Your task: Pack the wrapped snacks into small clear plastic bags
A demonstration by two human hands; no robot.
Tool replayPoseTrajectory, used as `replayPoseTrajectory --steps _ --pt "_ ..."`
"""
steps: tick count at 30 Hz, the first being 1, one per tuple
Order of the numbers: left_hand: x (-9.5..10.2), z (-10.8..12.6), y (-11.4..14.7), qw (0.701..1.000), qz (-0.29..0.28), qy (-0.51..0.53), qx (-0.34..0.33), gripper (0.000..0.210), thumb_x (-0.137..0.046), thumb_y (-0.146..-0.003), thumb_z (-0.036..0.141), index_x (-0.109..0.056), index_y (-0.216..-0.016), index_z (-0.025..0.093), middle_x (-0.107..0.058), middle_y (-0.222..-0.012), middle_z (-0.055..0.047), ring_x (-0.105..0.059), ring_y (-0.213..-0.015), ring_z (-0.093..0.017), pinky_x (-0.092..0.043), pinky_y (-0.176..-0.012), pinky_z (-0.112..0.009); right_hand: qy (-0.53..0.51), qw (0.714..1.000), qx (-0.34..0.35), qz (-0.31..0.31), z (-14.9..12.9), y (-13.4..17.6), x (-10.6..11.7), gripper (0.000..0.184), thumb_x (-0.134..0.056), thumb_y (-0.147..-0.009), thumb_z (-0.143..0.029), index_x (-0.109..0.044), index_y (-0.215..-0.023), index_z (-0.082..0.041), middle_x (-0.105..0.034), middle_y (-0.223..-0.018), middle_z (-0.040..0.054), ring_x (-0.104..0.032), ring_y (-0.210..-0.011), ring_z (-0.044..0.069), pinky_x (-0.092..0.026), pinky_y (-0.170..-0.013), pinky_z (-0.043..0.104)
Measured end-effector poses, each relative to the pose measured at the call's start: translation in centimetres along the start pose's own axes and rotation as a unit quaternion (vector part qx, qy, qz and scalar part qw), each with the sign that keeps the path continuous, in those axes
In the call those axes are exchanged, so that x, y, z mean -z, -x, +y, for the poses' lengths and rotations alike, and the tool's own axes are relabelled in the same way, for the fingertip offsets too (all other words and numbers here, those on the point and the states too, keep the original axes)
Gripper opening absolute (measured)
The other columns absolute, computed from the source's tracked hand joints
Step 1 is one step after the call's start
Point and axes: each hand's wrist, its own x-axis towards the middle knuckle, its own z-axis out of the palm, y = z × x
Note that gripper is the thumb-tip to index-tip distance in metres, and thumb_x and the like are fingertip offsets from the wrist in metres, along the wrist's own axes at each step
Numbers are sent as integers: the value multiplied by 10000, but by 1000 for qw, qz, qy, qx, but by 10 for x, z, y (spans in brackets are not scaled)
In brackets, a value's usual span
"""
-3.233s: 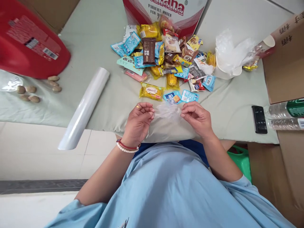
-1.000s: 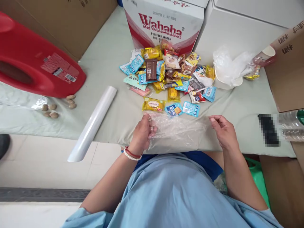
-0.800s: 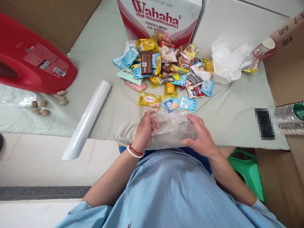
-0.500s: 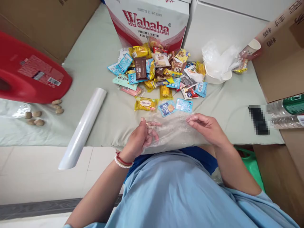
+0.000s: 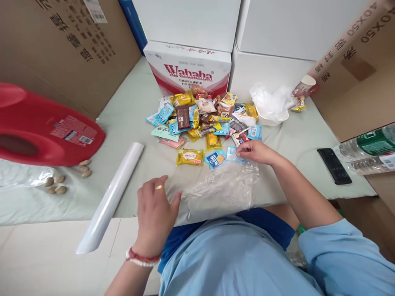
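Head view (clock dirs. are from ctr. of view): the bare left hand (image 5: 157,211), w/ a gold-coloured ring, is at 7 o'clock. It is open, w/ fingers apart & a little curved, above the desk (image 5: 302,144) covered w/ pale green cloth. Its thumb tip is near the L edge of the thin, clear, crumpled plastic bag (image 5: 222,189). This bag lies at approx. 5 o'clock, close to the front edge of the desk.

The bare right hand (image 5: 254,151) is at 3 o'clock, near ctr.; thumb & index finger come tog. at the R part of the light-blue rectangular sachet (image 5: 232,153). I cannot tell if they grip it or only touch it. Just beside this, toward 9 o'clock, are the blue sachet w/ biscuit pic. (image 5: 215,159), then the yellow oblong plastic-wrapped packet (image 5: 190,157).

Toward 12 o'clock is the large pile of multicoloured snack packets (image 5: 183,117), in front of the white-and-red cardboard box (image 5: 188,74). At 8 o'clock, the long, shiny white roll (image 5: 109,201) lies slanted, its near end beyond the desk edge. At 9 o'clock: the big red plastic container w/ handle (image 5: 31,127). At 3 o'clock, well apart: the flat black phone (image 5: 334,165).
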Motion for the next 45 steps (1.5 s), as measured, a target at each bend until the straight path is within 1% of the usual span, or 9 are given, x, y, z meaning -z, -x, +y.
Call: replayPoseTrajectory --steps 3,7,16,21,26,33,36,39,45 --pt "5 42 17 974 90 9 -210 331 -600 -955 224 -611 -1286 218 -668 -1158 -153 -625 -1111 -315 -519 -967 -488 30 1000 -4 -3 1 -9 -3 292 -740 -721 -475 -767 -772 -189 -681 -705 1 -559 -677 160 -405 -652 275" --pt "-20 83 22 878 -167 45 -446 308 -449 -1028 135 -645 -1236 250 -712 -1114 -99 -652 -1107 -244 -534 -903 -388 72 997 -26 -6 0 -15 -6 319 -737 -751 -503 -714 -750 -185 -592 -626 -21 -496 -606 137 -341 -594 274" --pt "-81 56 12 893 -279 11 -353 338 -454 -984 65 -665 -1236 143 -669 -1325 -158 -655 -1173 -270 -575 -987 -430 70 993 -92 23 17 -14 -6 601 -655 -789 -768 -641 -627 -190 -463 -503 -28 -368 -505 111 -267 -517 289" --pt "-77 55 14 945 -225 120 -206 448 -501 -958 128 -612 -1381 225 -536 -1574 -116 -657 -1271 -263 -607 -993 -421 47 992 -116 -29 25 -21 -2 589 -794 -687 -742 -571 -551 -213 -494 -483 -20 -382 -497 114 -299 -518 293" --pt "-70 51 -1 953 -174 245 -36 414 -549 -946 204 -649 -1346 236 -506 -1607 -110 -743 -887 -173 -638 -840 -363 -25 987 -156 -22 24 -13 7 520 -833 -688 -679 -625 -607 -210 -508 -502 -25 -386 -510 115 -295 -529 287" --pt "-73 48 5 974 -33 189 -120 372 -581 -926 150 -643 -1288 209 -472 -1553 -166 -649 -1082 -227 -565 -1007 -463 -161 969 -179 53 30 59 -19 483 -864 -636 -630 -741 -788 -189 -679 -705 39 -526 -596 149 -367 -527 273" --pt "-77 57 12 964 -26 240 -111 313 -626 -948 250 -604 -1257 205 -534 -1412 -163 -625 -1133 -240 -582 -959 -445 -260 930 -225 130 32 91 -45 483 -862 -654 -629 -704 -750 -183 -600 -622 11 -417 -513 108 -257 -470 249" --pt "-84 75 10 921 -89 375 61 465 -654 -948 452 -513 -1302 187 -543 -1356 -178 -655 -1106 -245 -615 -806 -382 -318 902 -221 192 27 106 -68 480 -905 -614 -596 -649 -687 -197 -558 -621 -8 -409 -537 108 -288 -496 249" --pt "-97 115 -17 860 -131 444 214 713 -863 -735 428 -532 -1302 152 -633 -1288 -154 -691 -973 -201 -560 -833 -326 -243 938 -117 219 19 115 -93 446 -766 -817 -621 -631 -725 -206 -569 -697 3 -477 -652 154 -386 -616 280"
